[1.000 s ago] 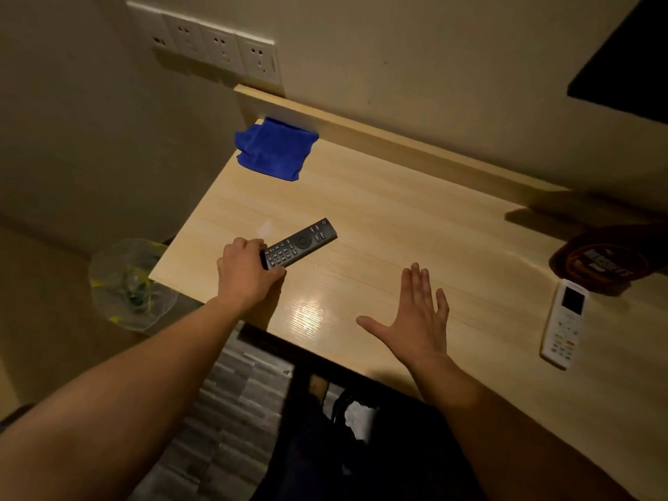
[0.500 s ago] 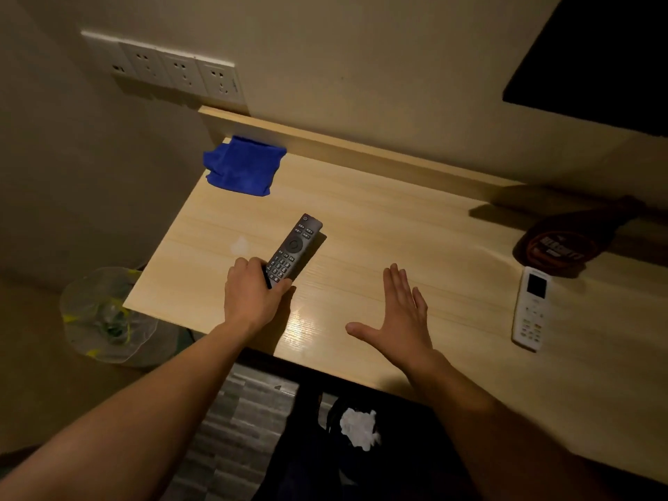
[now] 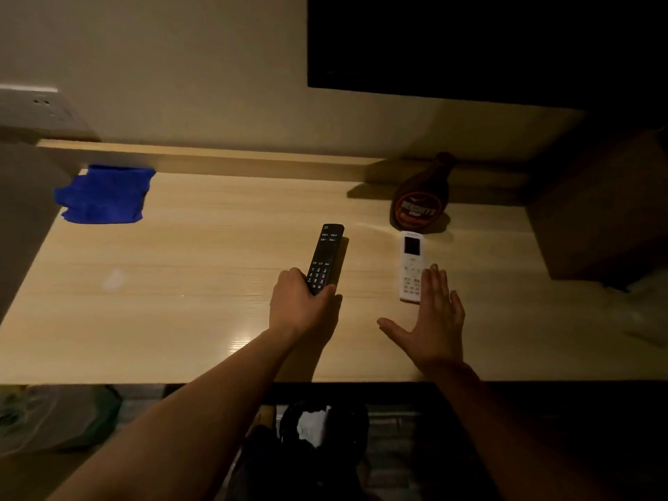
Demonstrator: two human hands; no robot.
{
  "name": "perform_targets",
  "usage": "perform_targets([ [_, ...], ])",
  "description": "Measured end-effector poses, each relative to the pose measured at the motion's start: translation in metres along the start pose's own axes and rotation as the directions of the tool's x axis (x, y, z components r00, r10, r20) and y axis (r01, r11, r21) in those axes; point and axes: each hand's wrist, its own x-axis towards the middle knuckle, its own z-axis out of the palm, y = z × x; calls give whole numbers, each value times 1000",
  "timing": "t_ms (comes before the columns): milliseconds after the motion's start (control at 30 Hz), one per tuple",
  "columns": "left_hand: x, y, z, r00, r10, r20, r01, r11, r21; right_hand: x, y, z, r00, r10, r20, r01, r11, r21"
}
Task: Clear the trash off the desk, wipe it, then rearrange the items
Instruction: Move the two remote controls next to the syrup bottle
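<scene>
Seen from above in dim warm light: wooden desk point(image 3: 188, 320) running wall to wall, bare of visible trash and apparently wiped, now in the rearranging stage. At far left rear, folded blue cloth point(image 3: 103, 195) lying flat against the back ledge. At right rear, dark brown bottle point(image 3: 419, 200) standing by the wall, just behind white remote point(image 3: 411, 265). Near centre, black remote point(image 3: 325, 258) gripped at its near end by left hand point(image 3: 302, 307), fingers curled around the casing, far end pointing toward the wall, roughly parallel to the white remote and well short of it. Right hand point(image 3: 433, 320) spread wide and flat, holding nothing, fingertips just beside the white remote's near right edge; touching or merely hovering, impossible to tell.

Risks, as judged from here: black remote held only by its tail, so liable to pivot or slip on the glossy top if pushed sideways; open right hand close enough to nudge the white remote askew, or drive it back into the bottle and topple it
</scene>
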Motion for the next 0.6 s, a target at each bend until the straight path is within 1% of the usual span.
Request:
perform_targets([
  [133, 2, 33, 46, 999, 26, 43, -26, 1000, 4, 4, 45, 8, 993, 103, 61, -100, 994, -48],
  [267, 6, 53, 79, 999, 35, 42, -36, 999, 24, 14, 67, 17, 982, 131, 139, -125, 991, -50],
  [367, 7, 67, 94, 999, 26, 37, -27, 999, 24, 15, 71, 23, 987, 109, 120, -100, 992, -79],
  [467, 10, 72, 104, 999, 30, 19, -30, 999, 30, 14, 72, 25, 992, 95, 88, -91, 995, -48],
  [600, 11, 74, 108, 999, 40, -5, -40, 997, 71, 15, 73, 25, 992, 85, 90, -81, 996, -47],
])
